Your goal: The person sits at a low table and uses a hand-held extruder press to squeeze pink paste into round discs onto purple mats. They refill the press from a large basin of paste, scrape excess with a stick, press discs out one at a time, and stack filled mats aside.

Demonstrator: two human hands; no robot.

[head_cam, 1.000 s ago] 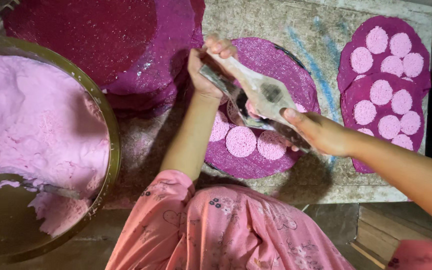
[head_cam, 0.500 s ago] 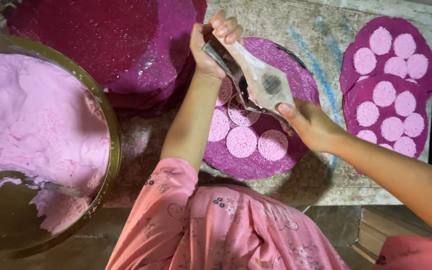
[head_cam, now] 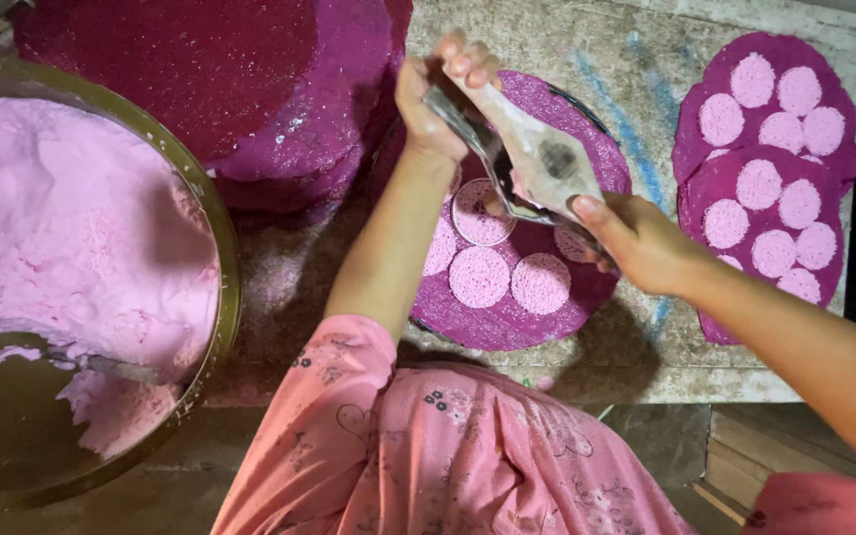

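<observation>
Pink discs (head_cam: 509, 266): about five lay on the purple mat (head_cam: 587, 149) at mid-worktop, its 12 o'clock part bare.
Left hand (head_cam: 438, 94): closed around the metal press (head_cam: 517, 163) at its 11 o'clock end.
Right hand (head_cam: 641, 238): gripped the press's 4 o'clock end.
Done: two filled mats (head_cam: 770, 188) lay at 2 o'clock.
Left: pink batter (head_cam: 61, 248) part-filled the bowl (head_cam: 228, 297) at 9 o'clock; bare mats (head_cam: 250, 89) lay stacked at 11 o'clock.

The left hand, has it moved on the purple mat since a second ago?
Yes. The left hand has moved toward the far edge of the round purple mat, away from the pink discs on it.
</observation>
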